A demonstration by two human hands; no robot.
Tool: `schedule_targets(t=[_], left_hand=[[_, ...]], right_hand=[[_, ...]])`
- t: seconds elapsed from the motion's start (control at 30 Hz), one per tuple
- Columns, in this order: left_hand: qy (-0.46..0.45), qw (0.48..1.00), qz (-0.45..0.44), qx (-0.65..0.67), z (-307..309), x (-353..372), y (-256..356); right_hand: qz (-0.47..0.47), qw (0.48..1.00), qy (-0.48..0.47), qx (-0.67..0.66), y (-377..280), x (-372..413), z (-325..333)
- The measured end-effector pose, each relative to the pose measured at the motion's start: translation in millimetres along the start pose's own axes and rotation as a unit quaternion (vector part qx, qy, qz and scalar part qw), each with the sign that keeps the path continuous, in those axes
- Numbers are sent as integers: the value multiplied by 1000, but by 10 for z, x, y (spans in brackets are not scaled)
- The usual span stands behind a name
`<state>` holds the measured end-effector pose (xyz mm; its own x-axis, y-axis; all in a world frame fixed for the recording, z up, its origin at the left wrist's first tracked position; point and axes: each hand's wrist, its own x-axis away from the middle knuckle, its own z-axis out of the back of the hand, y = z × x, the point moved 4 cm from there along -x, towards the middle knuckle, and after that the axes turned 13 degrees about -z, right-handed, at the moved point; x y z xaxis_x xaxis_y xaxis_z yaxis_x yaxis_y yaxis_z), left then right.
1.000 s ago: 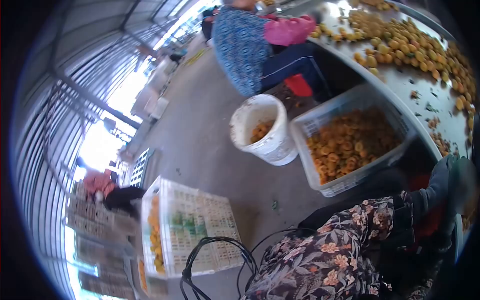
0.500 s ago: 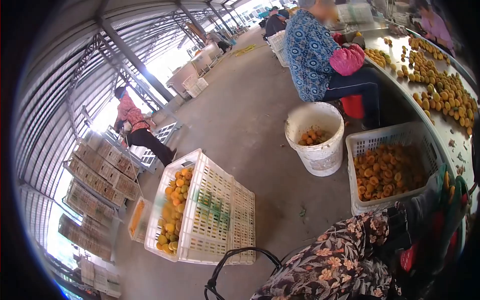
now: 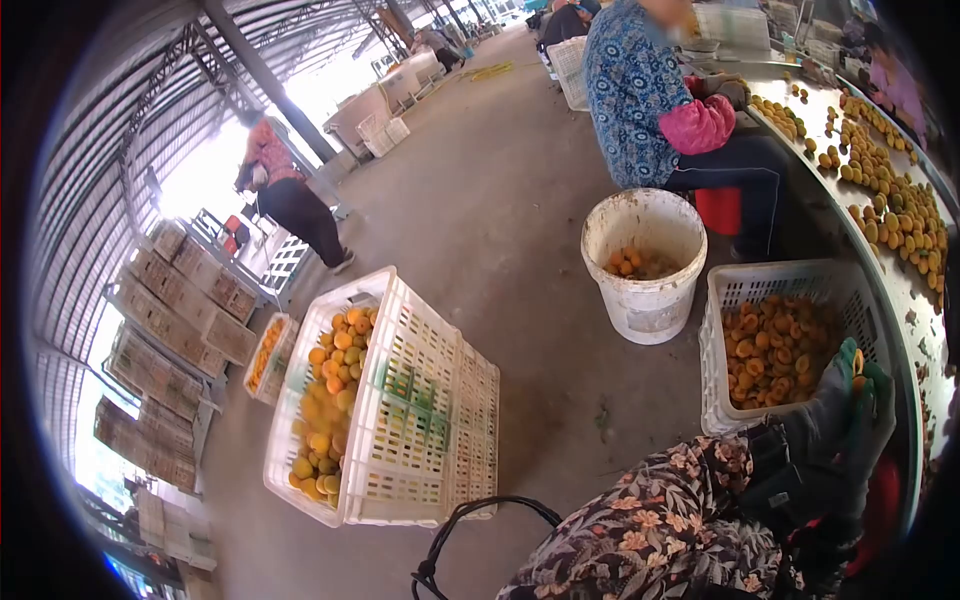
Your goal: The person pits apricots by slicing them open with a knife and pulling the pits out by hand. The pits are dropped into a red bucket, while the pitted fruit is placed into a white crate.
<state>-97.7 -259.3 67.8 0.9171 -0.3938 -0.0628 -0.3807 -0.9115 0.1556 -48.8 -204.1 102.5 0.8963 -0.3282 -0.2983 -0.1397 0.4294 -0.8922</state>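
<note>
My left hand (image 3: 858, 385), in a green and grey glove, is closed on an orange fruit half (image 3: 858, 364) near its fingertips. It hangs over the right rim of a white plastic crate (image 3: 712, 375) holding many halved orange fruits (image 3: 770, 352). A dark cuff and a floral sleeve (image 3: 650, 500) lead up to this hand. My right hand cannot be made out at the dark right edge.
Beyond the crate stands a white bucket (image 3: 650, 305) with fruit inside. A tilted crate (image 3: 425, 400) of whole fruit is on the left. A metal table (image 3: 830, 185) carries fruit. A seated co-worker (image 3: 640, 100) and a standing person (image 3: 285, 185) are farther off.
My left hand has moved left and now reaches over the crate's edge. The view has shifted slightly. The standing person's posture and the seated co-worker's arms have changed a little.
</note>
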Motion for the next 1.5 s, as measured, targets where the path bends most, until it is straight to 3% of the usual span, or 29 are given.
schedule_targets(t=[0.1, 0.2, 0.27, 0.3, 0.33, 0.4, 0.47, 0.5, 0.53, 0.57, 0.6, 0.63, 0.7, 0.8, 0.87, 0.93, 1.03, 1.1, 1.17, 1.3, 1.4, 1.5], left_hand=[[41, 998, 0, 49, 31, 2, -8], [108, 982, -10, 151, 250, -89, -23], [-119, 991, -27, 59, 357, -179, -41], [-118, 991, -28, 63, 402, -212, -219], [-81, 933, -15, 349, 373, -197, -394], [-30, 793, 6, 609, 446, -203, -507], [-13, 939, -85, 334, 569, -260, -165], [-12, 977, -99, 191, 648, -302, -158], [-41, 977, -88, 191, 897, -333, -225], [-50, 979, -29, 194, 518, -75, -24], [-58, 978, 32, 197, 97, 190, 193], [-48, 967, 104, 228, -18, 303, 75], [-7, 991, 99, -91, -71, 220, 242], [12, 979, 203, -28, -220, 302, 191], [-43, 969, 238, -43, -285, 407, 193], [-30, 969, 238, -63, -306, 435, 194], [-30, 968, 226, -102, -359, 475, 221], [-40, 956, 201, -212, -321, 520, 228], [-45, 957, 220, -183, -307, 579, 182], [2, 957, 237, -165, -308, 651, 111], [12, 955, 228, -190, -320, 662, 88], [1, 953, 231, -196, -348, 710, 41]], right_hand=[[-13, 997, 11, -70, 255, -34, -18], [-9, 1000, 1, 11, 398, -59, -47], [22, 997, 2, 73, 371, -57, -68], [52, 990, 7, 130, 349, -51, -82], [51, 990, 6, 134, 418, -73, -80], [104, 964, 61, 237, 576, -86, -11], [68, 956, 50, 282, 232, -67, -99], [97, 977, 30, 188, -201, -7, -173], [27, 978, 32, 203, -406, 12, -178], [-15, 981, 22, 190, -485, 27, -101], [-36, 996, 66, 41, -415, 64, 0], [-111, 983, 45, -140, -142, 110, 148], [-96, 939, 77, -322, -167, 104, 372], [-115, 891, 121, -422, -675, 86, 614], [-83, 891, 145, -422, -843, 161, 686], [-78, 889, 162, -422, -910, 213, 725], [-31, 935, 265, -233, -912, 284, 801], [120, 942, 272, -156, -852, 294, 837], [246, 921, 296, -63, -901, 295, 803], [142, 950, 237, -146, -840, 362, 706], [115, 922, 173, -326, -844, 332, 649], [129, 936, 198, -260, -727, 367, 637]])
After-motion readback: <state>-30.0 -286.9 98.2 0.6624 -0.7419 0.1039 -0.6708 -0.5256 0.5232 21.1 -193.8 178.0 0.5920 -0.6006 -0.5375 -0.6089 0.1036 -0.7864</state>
